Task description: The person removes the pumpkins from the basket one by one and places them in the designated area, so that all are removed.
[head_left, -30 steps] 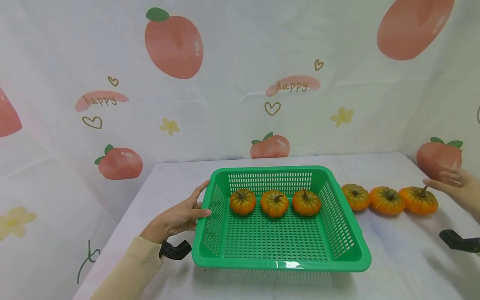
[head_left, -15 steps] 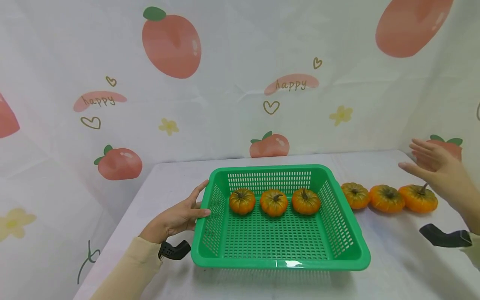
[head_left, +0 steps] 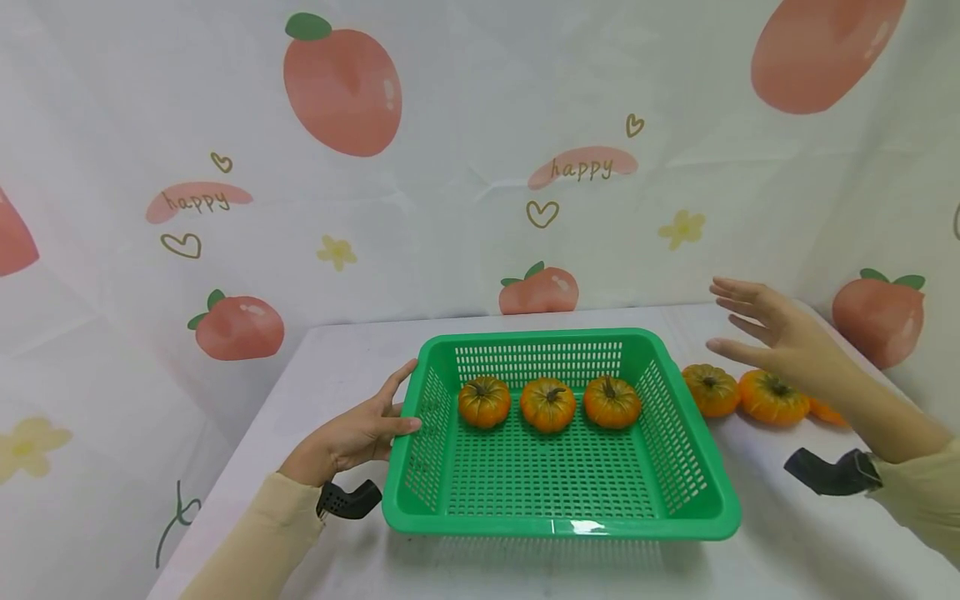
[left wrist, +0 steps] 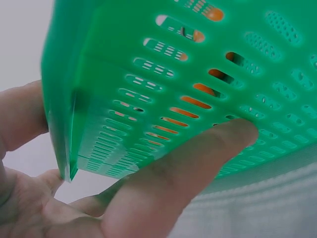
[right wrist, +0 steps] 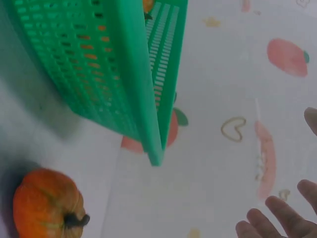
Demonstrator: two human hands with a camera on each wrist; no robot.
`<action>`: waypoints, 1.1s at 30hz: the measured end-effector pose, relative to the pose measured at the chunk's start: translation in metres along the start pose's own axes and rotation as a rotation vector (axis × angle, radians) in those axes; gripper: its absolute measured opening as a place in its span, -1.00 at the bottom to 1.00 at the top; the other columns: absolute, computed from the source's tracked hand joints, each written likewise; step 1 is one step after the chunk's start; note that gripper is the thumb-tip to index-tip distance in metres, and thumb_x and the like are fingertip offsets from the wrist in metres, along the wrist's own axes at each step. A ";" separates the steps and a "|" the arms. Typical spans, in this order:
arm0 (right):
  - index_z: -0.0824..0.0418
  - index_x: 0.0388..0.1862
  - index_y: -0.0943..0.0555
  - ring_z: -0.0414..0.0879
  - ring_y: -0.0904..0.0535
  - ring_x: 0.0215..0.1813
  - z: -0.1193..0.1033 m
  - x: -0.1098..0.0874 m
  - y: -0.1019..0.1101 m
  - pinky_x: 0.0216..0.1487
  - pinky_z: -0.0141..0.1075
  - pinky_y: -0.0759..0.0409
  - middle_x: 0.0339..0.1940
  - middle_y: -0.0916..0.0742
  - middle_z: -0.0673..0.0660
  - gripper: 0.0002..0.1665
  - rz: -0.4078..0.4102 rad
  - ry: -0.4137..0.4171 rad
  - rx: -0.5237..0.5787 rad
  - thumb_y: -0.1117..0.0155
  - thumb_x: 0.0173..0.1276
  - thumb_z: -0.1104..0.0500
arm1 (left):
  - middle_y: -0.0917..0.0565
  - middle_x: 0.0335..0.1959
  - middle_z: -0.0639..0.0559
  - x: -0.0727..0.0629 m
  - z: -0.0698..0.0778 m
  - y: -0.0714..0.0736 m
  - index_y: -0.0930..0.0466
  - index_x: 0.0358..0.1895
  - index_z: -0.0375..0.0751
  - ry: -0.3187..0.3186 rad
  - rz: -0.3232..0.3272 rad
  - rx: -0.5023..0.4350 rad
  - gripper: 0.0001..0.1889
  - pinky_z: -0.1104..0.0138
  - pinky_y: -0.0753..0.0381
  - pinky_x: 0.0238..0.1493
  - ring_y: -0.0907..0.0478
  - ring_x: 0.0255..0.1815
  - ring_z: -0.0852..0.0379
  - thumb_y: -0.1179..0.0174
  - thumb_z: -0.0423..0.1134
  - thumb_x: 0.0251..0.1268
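Observation:
A green slotted plastic basket (head_left: 551, 529) stands in the middle of the table. My left hand (head_left: 356, 437) grips its left rim; in the left wrist view a finger (left wrist: 183, 168) lies along the slotted wall. Three small orange pumpkins, left (head_left: 483, 402), middle (head_left: 548, 406) and right (head_left: 612, 403), sit in a row at the basket's back. My right hand (head_left: 772, 329) hovers with fingers spread and nothing in them, beyond the basket's right side. Below it lie three more pumpkins: a near one (head_left: 710, 390), a middle one (head_left: 773, 398) and an outer one (head_left: 828, 414), partly hidden by the forearm.
The table (head_left: 352, 350) is covered in white cloth. Behind it hangs a white curtain (head_left: 450, 233) printed with peaches, hearts and "happy". A black wrist mount (head_left: 832, 472) sticks out below the right forearm, and another (head_left: 348, 500) below the left.
My right hand has moved left from the outer pumpkin, rising and then passing over the row with nothing held. The left hand, basket and pumpkins have stayed in place.

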State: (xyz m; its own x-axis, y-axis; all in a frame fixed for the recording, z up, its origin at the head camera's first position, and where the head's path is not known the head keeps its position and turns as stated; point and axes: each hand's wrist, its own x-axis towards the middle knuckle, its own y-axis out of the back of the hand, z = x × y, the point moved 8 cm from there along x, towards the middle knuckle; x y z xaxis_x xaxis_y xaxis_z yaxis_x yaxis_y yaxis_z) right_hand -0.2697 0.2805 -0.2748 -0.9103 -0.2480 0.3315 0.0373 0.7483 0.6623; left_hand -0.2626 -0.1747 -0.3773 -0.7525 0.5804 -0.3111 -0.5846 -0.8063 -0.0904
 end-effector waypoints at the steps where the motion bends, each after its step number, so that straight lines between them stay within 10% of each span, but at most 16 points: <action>1: 0.10 0.55 -0.10 -0.43 -0.32 0.36 -0.004 0.001 -0.004 0.01 -0.79 -0.30 0.46 -0.29 0.40 -0.08 -0.016 0.013 -0.004 -0.34 0.30 0.25 | -0.09 0.47 -0.42 0.000 0.000 0.000 0.50 0.50 0.50 0.000 0.000 0.000 0.03 -0.07 -0.59 0.02 -0.63 0.04 -0.16 -0.11 -0.37 0.40; 7: 0.17 0.51 -0.16 0.23 -0.31 0.38 -0.024 0.006 -0.025 0.02 -0.78 -0.29 0.44 -0.34 0.33 -0.11 -0.096 0.045 -0.005 -0.36 0.28 0.22 | -0.09 0.47 -0.43 0.000 0.001 0.000 0.53 0.50 0.47 -0.003 -0.001 -0.002 0.04 -0.06 -0.59 0.02 -0.63 0.03 -0.15 -0.11 -0.38 0.40; 11: 0.22 0.46 -0.21 0.23 -0.33 0.37 -0.035 0.009 -0.038 0.06 -0.73 -0.33 0.43 -0.37 0.32 -0.17 -0.142 0.076 0.039 -0.37 0.27 0.25 | -0.10 0.46 -0.44 0.000 0.001 -0.001 0.53 0.49 0.49 -0.004 -0.009 -0.013 0.04 -0.06 -0.59 0.02 -0.63 0.03 -0.14 -0.11 -0.38 0.40; 19: 0.25 0.42 -0.25 0.35 -0.32 0.37 -0.041 0.016 -0.069 0.20 0.05 -0.39 0.45 -0.35 0.31 -0.23 -0.279 0.031 0.099 -0.35 0.30 0.19 | -0.11 0.45 -0.44 0.000 0.000 -0.001 0.52 0.49 0.51 -0.004 -0.016 -0.023 0.03 -0.06 -0.57 0.04 -0.62 0.04 -0.13 -0.09 -0.38 0.41; 33: 0.32 0.42 -0.24 0.43 -0.33 0.35 -0.037 0.019 -0.100 0.16 0.14 -0.50 0.39 -0.37 0.44 -0.19 -0.424 0.012 0.124 -0.35 0.30 0.10 | -0.12 0.44 -0.44 0.001 -0.001 -0.001 0.51 0.49 0.50 -0.006 -0.020 -0.022 0.03 -0.06 -0.58 0.02 -0.62 0.04 -0.13 -0.11 -0.37 0.40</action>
State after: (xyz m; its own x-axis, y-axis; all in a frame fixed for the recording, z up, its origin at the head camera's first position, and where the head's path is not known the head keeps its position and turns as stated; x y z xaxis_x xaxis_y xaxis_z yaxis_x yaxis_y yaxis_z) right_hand -0.2755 0.1784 -0.3103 -0.8296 -0.5556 0.0557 -0.3890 0.6467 0.6561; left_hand -0.2622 -0.1737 -0.3781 -0.7428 0.5967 -0.3037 -0.5923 -0.7971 -0.1173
